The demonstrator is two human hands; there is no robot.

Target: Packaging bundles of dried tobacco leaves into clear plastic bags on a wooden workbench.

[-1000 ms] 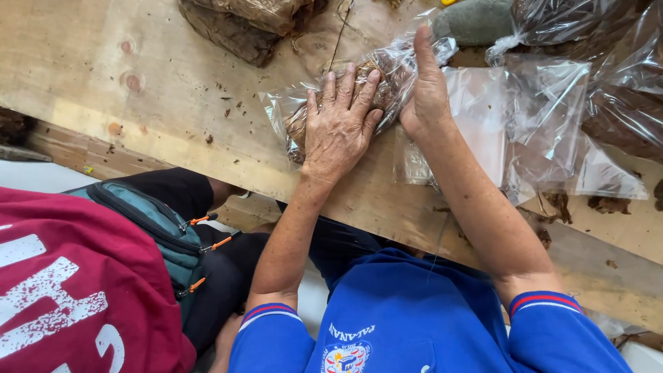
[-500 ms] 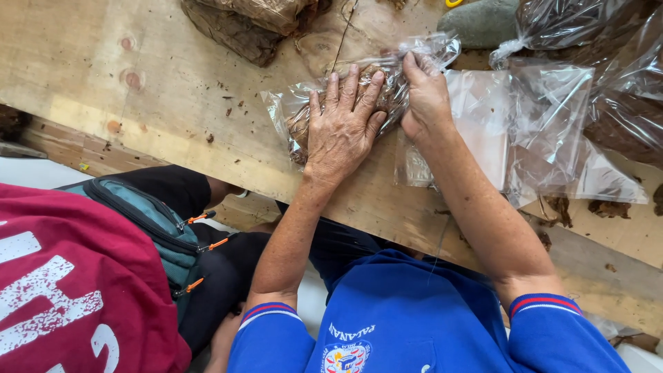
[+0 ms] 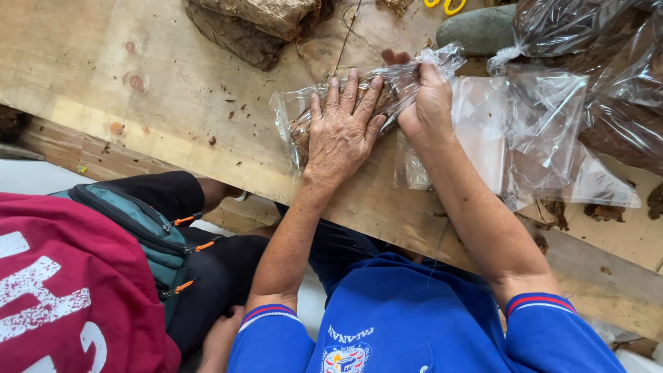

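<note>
**Under both hands: a bag of brown leaf on the plank table**

Beneath the left hand [image 3: 342, 131] lies a clear plastic bag packed with dry brown leaf material [image 3: 314, 114], flat on the pale wooden plank table [image 3: 138, 90]. That hand is spread open, palm down, fingers fanned and pressing on the bag's middle; it grips nothing. Just to its right, the right hand [image 3: 428, 103] is closed around the bag's bunched far end, thumb side up, pinching the crinkled plastic together. Both hands touch the same bag and sit close beside each other.

Right of the right hand, a loose heap of empty clear plastic bags [image 3: 532, 131] spreads over the table, one partly tucked under the wrist. Farther right and beyond, more clear bags stuffed with dark brown leaves [image 3: 615, 103] pile up. Just beyond the right hand rests a smooth grey-green oval stone [image 3: 476, 29], and past it a pair of yellow scissor handles [image 3: 445, 5] peeks in at the frame edge. Beyond the left hand sits a bundle of brown dried leaves [image 3: 255, 24], with crumbs scattered about.

Near the person's left elbow, another person in a red shirt with white print [image 3: 62, 297] sits alongside, carrying a teal bag with orange zip pulls [image 3: 145, 231].
</note>
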